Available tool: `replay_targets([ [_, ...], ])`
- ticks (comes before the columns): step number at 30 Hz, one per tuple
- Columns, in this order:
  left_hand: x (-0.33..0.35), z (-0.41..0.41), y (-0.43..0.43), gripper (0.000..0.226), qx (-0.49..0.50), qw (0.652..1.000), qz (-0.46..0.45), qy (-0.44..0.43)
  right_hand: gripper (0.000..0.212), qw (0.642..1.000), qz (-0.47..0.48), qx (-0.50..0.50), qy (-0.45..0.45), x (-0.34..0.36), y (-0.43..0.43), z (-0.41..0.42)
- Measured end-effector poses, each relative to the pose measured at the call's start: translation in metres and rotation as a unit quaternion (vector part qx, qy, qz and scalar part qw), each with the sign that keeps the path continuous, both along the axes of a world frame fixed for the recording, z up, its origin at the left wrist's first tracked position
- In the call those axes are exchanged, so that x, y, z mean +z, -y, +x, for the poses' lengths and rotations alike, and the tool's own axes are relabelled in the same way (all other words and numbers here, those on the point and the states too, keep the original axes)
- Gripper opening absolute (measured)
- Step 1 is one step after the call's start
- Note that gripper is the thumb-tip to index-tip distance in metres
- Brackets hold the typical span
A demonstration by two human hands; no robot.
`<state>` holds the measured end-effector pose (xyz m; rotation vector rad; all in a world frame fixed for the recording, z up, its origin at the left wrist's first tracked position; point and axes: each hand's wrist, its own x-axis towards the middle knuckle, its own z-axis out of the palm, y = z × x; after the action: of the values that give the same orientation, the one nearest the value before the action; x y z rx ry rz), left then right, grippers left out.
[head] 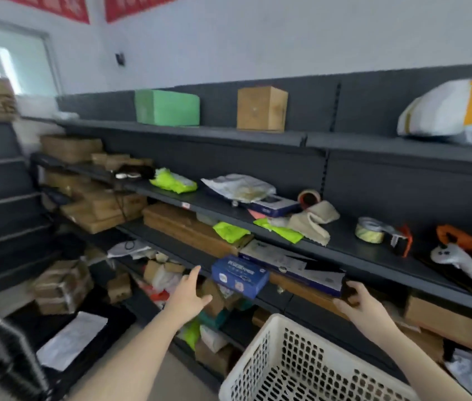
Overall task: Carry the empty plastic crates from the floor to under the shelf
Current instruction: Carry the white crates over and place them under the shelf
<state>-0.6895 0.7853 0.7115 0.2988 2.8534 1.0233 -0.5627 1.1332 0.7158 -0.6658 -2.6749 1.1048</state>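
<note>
A white perforated plastic crate (301, 363) stands at the bottom centre-right, in front of the dark grey shelf (344, 250); its inside looks empty. My left hand (190, 293) is stretched toward the shelf's lower levels, fingers apart, holding nothing, left of and above the crate. Just above the crate's far right corner, my right hand (356, 305) has loosely curled fingers near the edge of a lower shelf board. Neither hand touches the crate.
The shelf levels hold cardboard boxes, a blue box (239, 274), yellow-green bags, tape rolls (369, 230) and a green box (168, 107). Parcels crowd the floor under the lowest level. A black frame (6, 351) stands at the lower left.
</note>
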Motion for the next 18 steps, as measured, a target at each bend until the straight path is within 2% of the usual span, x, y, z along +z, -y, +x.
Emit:
replay_targets([
  [6,0.039,0.031,0.124,0.080,0.068,0.996,0.024,-0.058,0.065,0.994,0.000,0.092,-0.053,0.045,0.131,-0.041],
  [13,0.065,0.101,0.342,0.078,0.205,0.975,0.014,-0.087,0.068,0.972,-0.030,0.221,-0.079,0.063,0.372,-0.062],
  [18,0.053,0.166,0.479,0.078,0.287,0.954,0.016,-0.089,0.063,0.938,-0.055,0.332,-0.089,0.062,0.535,-0.055],
])
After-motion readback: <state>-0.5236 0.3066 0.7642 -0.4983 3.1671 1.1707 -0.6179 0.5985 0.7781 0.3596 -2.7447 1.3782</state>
